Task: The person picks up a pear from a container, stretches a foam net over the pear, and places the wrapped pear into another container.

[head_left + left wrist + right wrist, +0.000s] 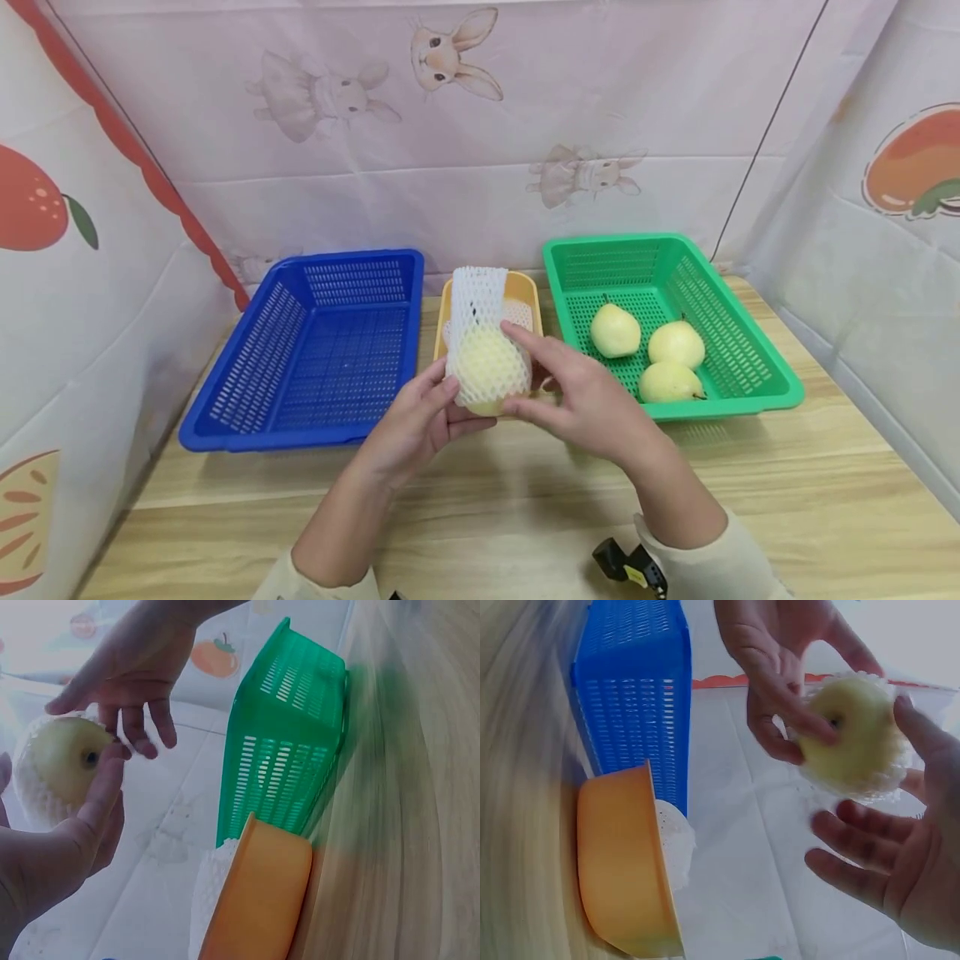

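A pale yellow pear sits inside a white foam net sleeve, whose loose upper end stands out beyond the fruit. My left hand holds the pear from the left and below, thumb on the net. From the right, my right hand grips it between thumb and index finger. The right wrist view has the other right-hand fingers spread away from the fruit. The pear's bare end, with its dark pit, faces out of the net, and a left fingertip lies close to that pit.
Behind the hands stands a small orange-yellow basket with more white foam nets. At left is a blue basket with nothing in it. The green basket at right holds three pears. A black device is by the right sleeve.
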A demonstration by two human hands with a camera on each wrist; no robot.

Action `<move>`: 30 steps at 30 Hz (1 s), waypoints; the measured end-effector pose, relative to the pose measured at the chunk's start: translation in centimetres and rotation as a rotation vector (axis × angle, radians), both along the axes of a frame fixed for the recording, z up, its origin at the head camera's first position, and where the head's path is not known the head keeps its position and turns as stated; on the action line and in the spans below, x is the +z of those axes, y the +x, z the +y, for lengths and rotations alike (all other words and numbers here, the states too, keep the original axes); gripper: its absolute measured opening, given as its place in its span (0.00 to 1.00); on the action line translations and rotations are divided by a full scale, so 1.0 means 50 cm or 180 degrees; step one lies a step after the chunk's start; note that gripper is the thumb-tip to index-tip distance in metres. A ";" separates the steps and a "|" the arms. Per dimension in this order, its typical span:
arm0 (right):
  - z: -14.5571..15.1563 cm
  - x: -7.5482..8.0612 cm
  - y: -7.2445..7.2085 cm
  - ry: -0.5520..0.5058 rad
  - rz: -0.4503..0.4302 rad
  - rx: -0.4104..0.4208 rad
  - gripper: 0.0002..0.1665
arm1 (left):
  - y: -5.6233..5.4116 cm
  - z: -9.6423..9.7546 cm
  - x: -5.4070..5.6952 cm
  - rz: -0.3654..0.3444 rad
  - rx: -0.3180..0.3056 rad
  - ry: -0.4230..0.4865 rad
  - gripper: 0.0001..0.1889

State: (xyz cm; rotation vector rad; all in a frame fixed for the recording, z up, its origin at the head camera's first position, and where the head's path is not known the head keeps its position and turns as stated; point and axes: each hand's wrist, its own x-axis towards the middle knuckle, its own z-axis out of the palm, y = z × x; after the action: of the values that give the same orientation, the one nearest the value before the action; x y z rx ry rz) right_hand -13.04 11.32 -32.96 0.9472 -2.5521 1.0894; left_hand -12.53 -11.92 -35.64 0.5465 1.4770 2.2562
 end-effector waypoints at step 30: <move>-0.054 -0.027 0.003 -0.0369 0.1736 0.0102 0.40 | 0.030 0.046 0.004 0.0104 0.0994 0.0226 0.42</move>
State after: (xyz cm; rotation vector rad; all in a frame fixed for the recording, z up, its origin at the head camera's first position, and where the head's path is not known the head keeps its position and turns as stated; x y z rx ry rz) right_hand -12.88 8.62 -34.31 1.0797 -2.0185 0.8301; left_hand -11.04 -9.60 -35.44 0.3969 1.5975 2.5558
